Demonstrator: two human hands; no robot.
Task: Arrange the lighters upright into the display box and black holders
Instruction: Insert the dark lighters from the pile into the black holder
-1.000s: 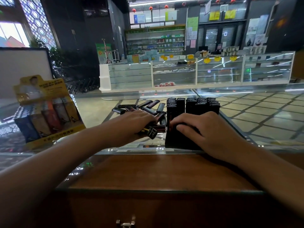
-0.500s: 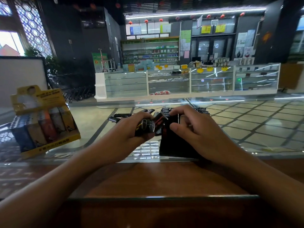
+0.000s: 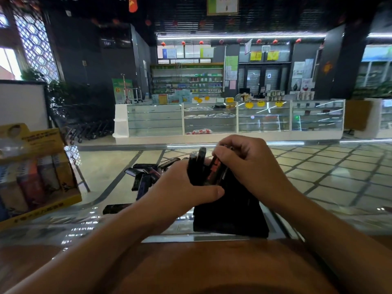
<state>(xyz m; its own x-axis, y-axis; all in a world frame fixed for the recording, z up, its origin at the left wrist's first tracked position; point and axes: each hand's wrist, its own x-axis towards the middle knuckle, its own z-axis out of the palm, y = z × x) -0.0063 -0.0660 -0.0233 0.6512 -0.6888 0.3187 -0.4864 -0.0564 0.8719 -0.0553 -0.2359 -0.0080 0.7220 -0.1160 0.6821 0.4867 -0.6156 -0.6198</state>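
1. Black, glossy plastic: a bunch of lighters [image 3: 203, 168] stands clutched in the left hand [image 3: 180, 187], thumb laid across the front, fingers wrapped behind. Bunch sits directly over the black holder [image 3: 230, 209].
2. Right hand [image 3: 248, 162] is curled over the bunch's top, fingertips pinching one lighter with red print [image 3: 214, 169], probably working it free; the grip itself is partly hidden.
3. Handling, as judged: light, rigid, smooth-sided, so apt to slip or fan out of a bundle. Best taken one at a time by the long flat sides, near the cap end.
4. Black holder rests on the glass counter [image 3: 318, 187]; its contents are hidden behind both hands, so fill cannot be told.
5. Loose lighters [image 3: 146, 172] lie flat in a heap on the glass, just left of the hands.
6. Yellow display box [image 3: 31, 172] at far left holds a row of coloured lighters upright; looks full, though blurred.
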